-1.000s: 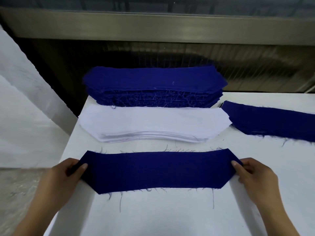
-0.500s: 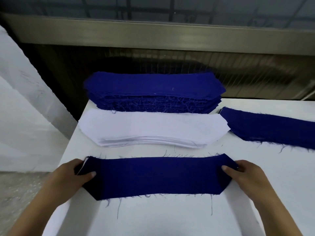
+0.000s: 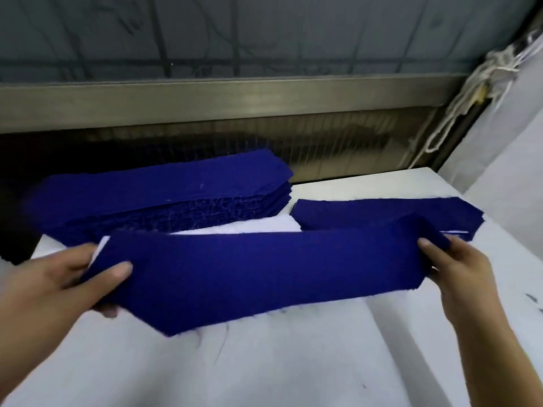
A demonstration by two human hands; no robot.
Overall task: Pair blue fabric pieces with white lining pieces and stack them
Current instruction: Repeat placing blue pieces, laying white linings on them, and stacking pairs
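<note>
Right now I'm mid-carry with a paired set: the blue piece [image 3: 258,268] is lifted off the white table [image 3: 293,362] and stretched between both hands, with a sliver of white lining [image 3: 98,249] peeking out at its left end, so I'd say the pairing is done for this one and the stacking is what's in hand.

My left hand [image 3: 67,280] is pinched shut on the left end, thumb on top and fingers underneath. My right hand [image 3: 458,265] is clamped on the right end the same way, with the cloth bunching up a bit over the fingers.

The finished pile [image 3: 382,212] sits at the far right of the table, just behind my right hand. The unpaired blue stack [image 3: 164,195] is far left, and the white lining stack [image 3: 249,227] is mostly hidden behind the piece I'm holding.

Next move, I reckon: swing the pair right and lay it flat on that pile, edges lined up. I need to keep the lining from sliding out while I let go.
</note>
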